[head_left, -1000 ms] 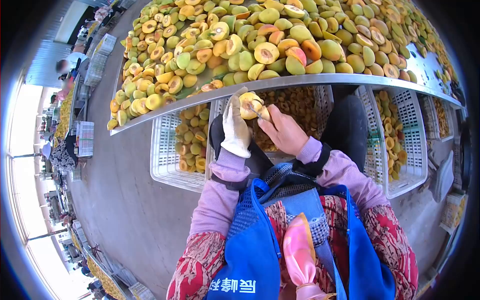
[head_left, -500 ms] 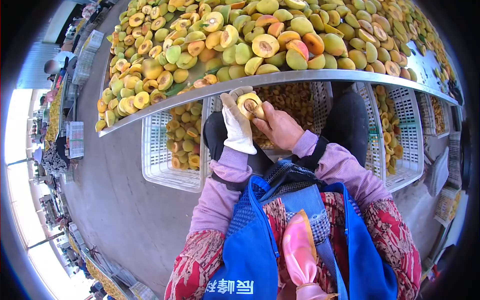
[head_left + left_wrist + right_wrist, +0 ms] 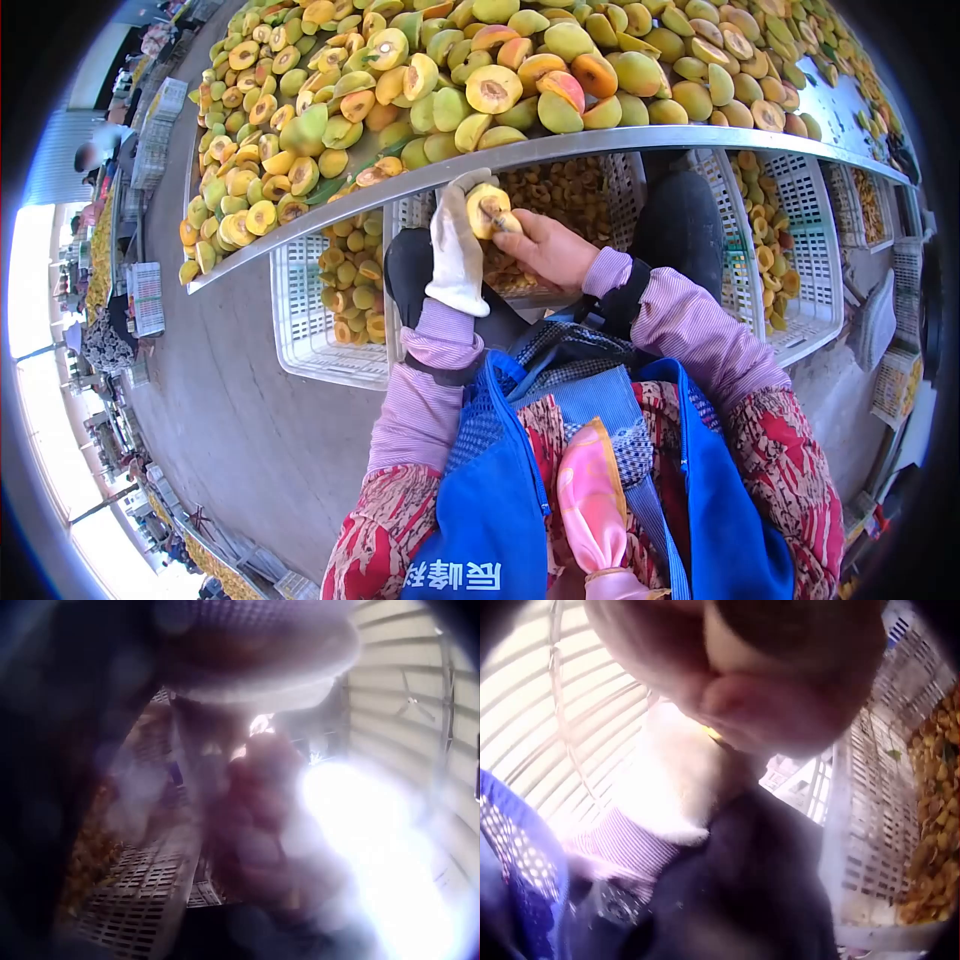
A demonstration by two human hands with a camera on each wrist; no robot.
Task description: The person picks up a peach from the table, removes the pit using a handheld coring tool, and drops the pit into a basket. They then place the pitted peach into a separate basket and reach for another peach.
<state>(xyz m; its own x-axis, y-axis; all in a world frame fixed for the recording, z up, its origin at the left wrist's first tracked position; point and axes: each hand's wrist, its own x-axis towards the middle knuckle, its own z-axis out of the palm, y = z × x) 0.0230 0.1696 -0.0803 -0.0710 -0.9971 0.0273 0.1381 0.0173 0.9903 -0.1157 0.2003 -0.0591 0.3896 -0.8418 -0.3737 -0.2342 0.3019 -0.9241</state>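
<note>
Holding a cut fruit (image 3: 482, 210) at the meeting of both hands, just below the metal rim of the desk (image 3: 640, 139) in the head view, with twelve taken as the top of that view. Lying at about one o'clock from the middle of the gloved left hand (image 3: 456, 248) and at about ten from the bare right hand (image 3: 556, 252); touching both, so with neither plainly nearer. Roundish, seemingly a little longer from eleven to five, with the cut face and dark centre turned up toward the head camera. Grasped from nine o'clock by the left hand: forearm rising from six toward twelve, palm on edge, fingers wrapped behind. Pinched at the four-o'clock edge by the right hand: forearm slanting in from four, thumb and fingers bent toward ten, pressed close to a small pale part of the fruit. Impossible to tell whether a tool is tucked in the right fingers; too blurred in both wrist views. Directly beneath, between the dark-clad knees (image 3: 690, 225), the crate (image 3: 626, 195) of cut pieces; toward twelve, on the desk, heaped fruit halves (image 3: 494, 90).
</note>
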